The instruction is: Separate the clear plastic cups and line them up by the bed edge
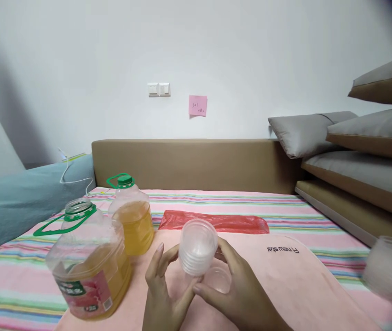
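Both my hands hold a stack of clear plastic cups (197,246) tilted with the open mouth toward me. My left hand (163,287) grips it from the left and below. My right hand (237,287) grips it from the right. Another clear cup (218,279) lies on the pink towel (285,280) just under my right fingers. Left of my hands stands a large open oil jug (89,266) with a green ring and handle and a pink label. A second oil jug (132,214) with a green cap stands behind it.
A red plastic bag (216,221) lies flat on the striped sheet (9,276) beyond the towel. A blurred clear cup stack (389,266) is at the right edge. Grey cushions (365,151) pile up at the right, a teal pillow (13,202) and white cable (70,177) at the left.
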The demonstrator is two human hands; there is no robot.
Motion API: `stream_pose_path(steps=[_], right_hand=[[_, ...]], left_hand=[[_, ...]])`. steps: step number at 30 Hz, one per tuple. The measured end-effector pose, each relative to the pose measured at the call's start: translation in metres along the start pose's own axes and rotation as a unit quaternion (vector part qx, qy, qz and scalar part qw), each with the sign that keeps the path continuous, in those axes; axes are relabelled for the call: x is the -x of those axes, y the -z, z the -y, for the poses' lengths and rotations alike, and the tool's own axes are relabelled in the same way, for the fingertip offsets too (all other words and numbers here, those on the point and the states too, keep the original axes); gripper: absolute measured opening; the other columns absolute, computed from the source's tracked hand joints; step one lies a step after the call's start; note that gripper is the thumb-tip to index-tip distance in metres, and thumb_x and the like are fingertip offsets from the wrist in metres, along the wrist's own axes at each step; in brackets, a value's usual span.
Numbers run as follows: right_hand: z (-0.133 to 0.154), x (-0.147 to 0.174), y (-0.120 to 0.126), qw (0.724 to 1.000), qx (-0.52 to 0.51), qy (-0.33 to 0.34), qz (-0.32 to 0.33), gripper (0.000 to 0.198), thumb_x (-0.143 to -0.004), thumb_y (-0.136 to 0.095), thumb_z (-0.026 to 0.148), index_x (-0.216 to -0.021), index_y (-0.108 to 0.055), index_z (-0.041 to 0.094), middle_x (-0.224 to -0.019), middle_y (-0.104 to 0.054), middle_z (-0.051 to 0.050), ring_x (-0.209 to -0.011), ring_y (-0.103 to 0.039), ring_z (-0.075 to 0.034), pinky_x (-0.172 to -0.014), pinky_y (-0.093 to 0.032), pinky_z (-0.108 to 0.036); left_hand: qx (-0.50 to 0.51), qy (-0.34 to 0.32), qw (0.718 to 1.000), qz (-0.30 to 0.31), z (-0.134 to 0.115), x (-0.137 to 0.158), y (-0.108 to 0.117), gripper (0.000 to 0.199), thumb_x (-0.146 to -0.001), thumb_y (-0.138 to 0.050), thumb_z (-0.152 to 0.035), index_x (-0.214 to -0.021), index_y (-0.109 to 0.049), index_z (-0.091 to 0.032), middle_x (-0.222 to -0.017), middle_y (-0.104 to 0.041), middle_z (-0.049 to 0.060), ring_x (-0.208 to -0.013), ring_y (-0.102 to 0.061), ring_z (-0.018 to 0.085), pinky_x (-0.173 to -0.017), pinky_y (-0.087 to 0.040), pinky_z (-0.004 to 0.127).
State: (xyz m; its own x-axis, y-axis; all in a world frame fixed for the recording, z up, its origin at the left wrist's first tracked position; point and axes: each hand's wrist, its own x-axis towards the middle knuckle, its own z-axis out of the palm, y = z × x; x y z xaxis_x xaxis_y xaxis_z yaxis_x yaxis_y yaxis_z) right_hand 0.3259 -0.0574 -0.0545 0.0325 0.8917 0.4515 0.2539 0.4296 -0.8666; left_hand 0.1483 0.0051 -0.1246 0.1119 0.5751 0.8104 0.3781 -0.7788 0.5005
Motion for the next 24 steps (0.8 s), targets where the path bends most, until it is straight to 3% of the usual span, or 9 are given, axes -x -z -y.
stream_pose_path(steps=[3,8,10,13,15,18,21,24], right_hand=[[0.005,-0.001,-0.001,1.000,-0.024,-0.014,-0.014,0.049,-0.079,-0.073,0.021,-0.126,-0.061,0.025,-0.123,-0.063,-0.001,-0.116,-0.059,-0.026,-0.099,-0.049,-0.040],[0.009,0.003,0.002,0.998,-0.051,-0.004,-0.032,0.053,-0.078,-0.074,0.023,-0.129,-0.058,0.025,-0.126,-0.062,-0.001,-0.119,-0.057,-0.026,-0.102,-0.048,-0.041],[0.010,0.004,0.005,0.997,-0.062,-0.013,-0.044,0.056,-0.079,-0.075,0.025,-0.131,-0.056,0.026,-0.131,-0.060,-0.002,-0.124,-0.055,-0.027,-0.105,-0.047,-0.041],[0.005,0.003,0.019,0.994,-0.052,-0.035,-0.091,0.063,-0.081,-0.079,0.030,-0.136,-0.050,0.027,-0.135,-0.058,-0.004,-0.125,-0.055,-0.027,-0.105,-0.048,-0.042],[-0.006,0.000,0.040,0.989,-0.018,-0.033,-0.141,0.070,-0.081,-0.083,0.039,-0.140,-0.045,0.026,-0.136,-0.057,-0.007,-0.121,-0.057,-0.028,-0.103,-0.050,-0.043],[-0.033,-0.004,0.093,0.969,0.074,-0.027,-0.232,0.076,-0.079,-0.081,0.054,-0.137,-0.044,0.022,-0.131,-0.059,-0.011,-0.115,-0.061,-0.030,-0.099,-0.053,-0.044],[-0.070,-0.003,0.156,0.923,0.167,-0.076,-0.338,0.085,-0.068,-0.078,0.069,-0.129,-0.045,0.021,-0.128,-0.060,-0.013,-0.109,-0.063,-0.032,-0.091,-0.057,-0.042],[-0.109,0.005,0.211,0.874,0.215,-0.129,-0.416,0.095,-0.052,-0.078,0.072,-0.123,-0.045,0.018,-0.125,-0.060,-0.021,-0.102,-0.065,-0.038,-0.084,-0.056,-0.048]], left_hand=[[-0.034,-0.027,0.999,0.021,0.000,0.001,0.000,0.082,-0.096,-0.068,-0.035,-0.159,-0.017,-0.028,-0.130,-0.067,0.016,-0.120,-0.068,0.030,-0.099,-0.061,0.049],[-0.071,-0.054,0.996,0.022,-0.008,0.001,-0.004,0.056,-0.094,-0.070,-0.026,-0.143,-0.045,-0.030,-0.132,-0.068,0.013,-0.129,-0.063,0.033,-0.104,-0.058,0.055],[-0.034,-0.049,0.998,0.019,-0.011,0.000,-0.008,0.061,-0.093,-0.071,-0.027,-0.147,-0.042,-0.030,-0.140,-0.064,0.013,-0.134,-0.060,0.033,-0.110,-0.055,0.056],[0.059,-0.041,0.997,0.013,-0.010,-0.003,-0.012,0.085,-0.090,-0.075,-0.027,-0.157,-0.024,-0.030,-0.152,-0.053,0.015,-0.138,-0.057,0.032,-0.112,-0.055,0.056],[0.095,-0.018,0.995,0.007,-0.008,-0.005,-0.011,0.086,-0.088,-0.076,-0.026,-0.157,-0.024,-0.032,-0.149,-0.055,0.015,-0.134,-0.059,0.031,-0.105,-0.059,0.054],[0.075,0.015,0.997,-0.002,-0.004,-0.007,-0.008,0.061,-0.089,-0.074,-0.032,-0.142,-0.046,-0.028,-0.134,-0.063,0.012,-0.118,-0.067,0.029,-0.096,-0.062,0.047],[0.023,0.033,0.999,-0.008,-0.004,-0.007,-0.003,0.037,-0.094,-0.067,-0.040,-0.126,-0.057,-0.025,-0.121,-0.065,0.009,-0.110,-0.066,0.026,-0.095,-0.059,0.043],[-0.020,-0.014,1.000,0.004,-0.004,-0.009,0.000,0.026,-0.097,-0.062,-0.038,-0.118,-0.058,-0.024,-0.111,-0.065,0.006,-0.103,-0.066,0.021,-0.090,-0.058,0.033]])
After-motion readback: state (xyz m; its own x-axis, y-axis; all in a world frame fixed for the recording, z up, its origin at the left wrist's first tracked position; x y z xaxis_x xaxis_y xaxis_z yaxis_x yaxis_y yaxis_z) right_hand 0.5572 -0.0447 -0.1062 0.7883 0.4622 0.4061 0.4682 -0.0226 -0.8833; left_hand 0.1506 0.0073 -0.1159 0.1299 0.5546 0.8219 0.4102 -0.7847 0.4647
